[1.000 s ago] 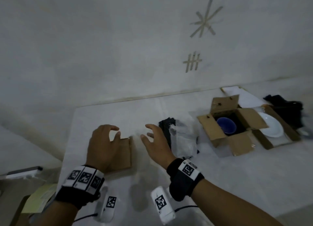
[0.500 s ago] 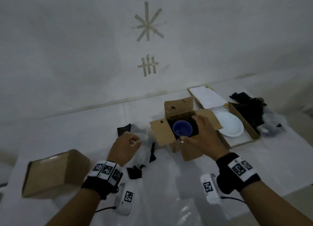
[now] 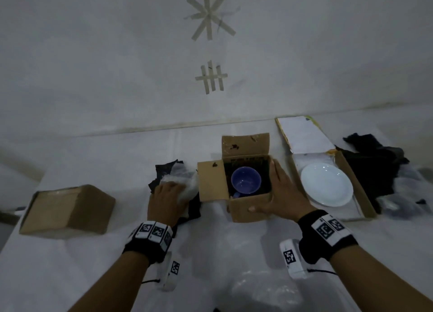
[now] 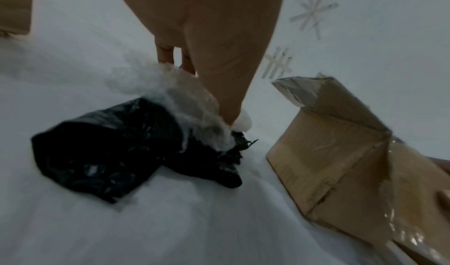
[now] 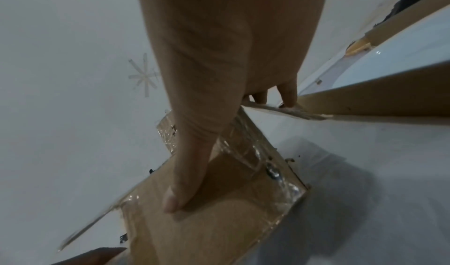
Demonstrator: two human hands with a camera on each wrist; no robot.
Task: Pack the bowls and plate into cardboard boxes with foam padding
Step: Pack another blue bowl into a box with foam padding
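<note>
Blue bowl (image 3: 246, 180): centre frame, inside open cardboard box (image 3: 251, 207), unpadded on top. Right hand (image 3: 278, 194): fingers spread, clasping box's corner. Left hand (image 3: 167, 198): curled, gripping white foam sheet (image 3: 181, 183) over black padding (image 4: 109, 153), centre-left. Risk: both sheets lifting together, snagging the box's flap.

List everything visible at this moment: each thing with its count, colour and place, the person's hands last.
open cardboard box: 1, brown, table centre
bowl: 1, blue, inside open cardboard box
plate: 1, white, in flat box on right
flat box: 1, brown, right of centre
closed box: 1, brown, table left
foam padding: 1 pile, white and black, left of open box
dark wrapping: 1 heap, black, far right
tape marks: 2, tan, wall
left hand: on foam padding
right hand: grip on open box's right side
</note>
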